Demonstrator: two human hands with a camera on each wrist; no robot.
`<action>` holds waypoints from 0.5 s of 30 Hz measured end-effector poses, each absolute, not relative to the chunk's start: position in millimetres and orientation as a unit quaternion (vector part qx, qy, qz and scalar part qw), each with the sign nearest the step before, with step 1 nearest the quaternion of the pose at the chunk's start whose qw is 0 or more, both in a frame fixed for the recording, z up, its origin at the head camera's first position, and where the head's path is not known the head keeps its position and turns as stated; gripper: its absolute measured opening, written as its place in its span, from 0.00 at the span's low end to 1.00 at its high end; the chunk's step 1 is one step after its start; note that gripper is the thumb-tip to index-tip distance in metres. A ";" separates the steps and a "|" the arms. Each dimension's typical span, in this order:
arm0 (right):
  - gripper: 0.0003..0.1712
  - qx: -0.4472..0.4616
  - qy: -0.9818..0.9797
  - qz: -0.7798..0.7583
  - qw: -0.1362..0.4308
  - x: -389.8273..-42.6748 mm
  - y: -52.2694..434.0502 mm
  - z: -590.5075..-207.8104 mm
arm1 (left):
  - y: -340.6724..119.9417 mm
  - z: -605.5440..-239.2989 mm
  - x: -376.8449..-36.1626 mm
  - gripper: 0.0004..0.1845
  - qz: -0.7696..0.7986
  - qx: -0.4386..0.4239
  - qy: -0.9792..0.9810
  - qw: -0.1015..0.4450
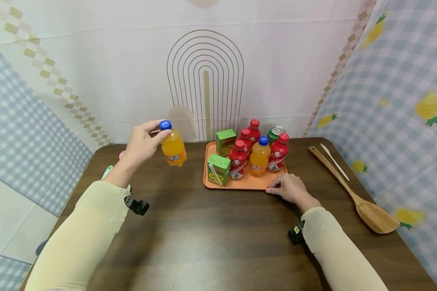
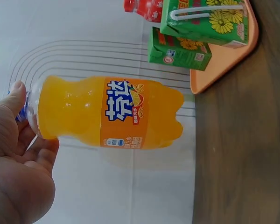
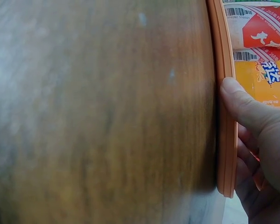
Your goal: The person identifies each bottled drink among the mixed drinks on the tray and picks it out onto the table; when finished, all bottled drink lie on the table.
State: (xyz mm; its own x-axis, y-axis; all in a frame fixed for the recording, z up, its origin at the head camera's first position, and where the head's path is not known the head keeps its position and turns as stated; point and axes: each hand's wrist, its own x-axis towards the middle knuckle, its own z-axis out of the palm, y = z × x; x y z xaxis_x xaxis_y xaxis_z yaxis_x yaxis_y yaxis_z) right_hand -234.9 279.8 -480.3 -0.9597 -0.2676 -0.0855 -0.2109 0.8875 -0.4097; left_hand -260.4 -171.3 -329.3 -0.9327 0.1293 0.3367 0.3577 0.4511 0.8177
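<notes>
My left hand [image 1: 140, 141] pinches the bottle [image 1: 173, 148] by its cap, aloft; right hand [image 1: 289, 188] grips the tray [image 1: 240, 185]. Next, I judge: set the bottle down upright.

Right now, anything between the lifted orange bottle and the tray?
Nothing visible. The left hand holds the orange soda bottle in the air, left of the orange tray; only bare table lies between. The right hand grips the tray's near right edge.

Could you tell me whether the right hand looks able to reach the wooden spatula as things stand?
Probably yes: the right hand only holds the orange tray's near rim, and bare table lies between it and the wooden spatula to its right.
</notes>
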 end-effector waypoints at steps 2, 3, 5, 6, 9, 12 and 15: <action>0.06 -0.125 0.969 -0.201 0.069 -235.0 280.5 -480.3 | -177.4 -333.0 -256.2 0.21 -0.497 -0.140 -0.848 0.120; 0.06 -0.125 0.969 -0.201 0.069 -235.0 280.6 -480.4 | -180.5 -335.4 -254.2 0.21 -0.492 -0.137 -0.851 0.123; 0.07 -0.124 0.969 -0.201 0.068 -235.1 280.7 -480.3 | -186.3 -340.9 -250.1 0.20 -0.485 -0.129 -0.855 0.127; 0.07 -0.123 0.969 -0.201 0.068 -235.2 280.7 -480.3 | -189.0 -343.9 -248.1 0.20 -0.483 -0.125 -0.857 0.129; 0.06 -0.120 0.969 -0.203 0.069 -235.3 280.5 -480.6 | -196.3 -355.6 -243.2 0.20 -0.475 -0.109 -0.863 0.135; 0.06 -0.118 0.969 -0.204 0.067 -235.1 280.2 -480.7 | -201.8 -368.1 -239.8 0.21 -0.476 -0.094 -0.863 0.140; 0.06 -0.116 0.969 -0.207 0.067 -234.4 279.9 -481.0 | -205.8 -380.1 -237.8 0.21 -0.480 -0.089 -0.860 0.146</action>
State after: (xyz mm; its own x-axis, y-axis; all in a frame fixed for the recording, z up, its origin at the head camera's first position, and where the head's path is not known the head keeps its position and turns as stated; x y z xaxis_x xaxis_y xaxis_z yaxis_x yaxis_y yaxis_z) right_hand -234.4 279.9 -481.0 -0.9643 -0.2517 -0.0824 -0.1962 0.8878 -0.4163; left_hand -237.8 -205.8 -380.1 -0.9414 0.0125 0.3371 0.2934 0.5234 0.8000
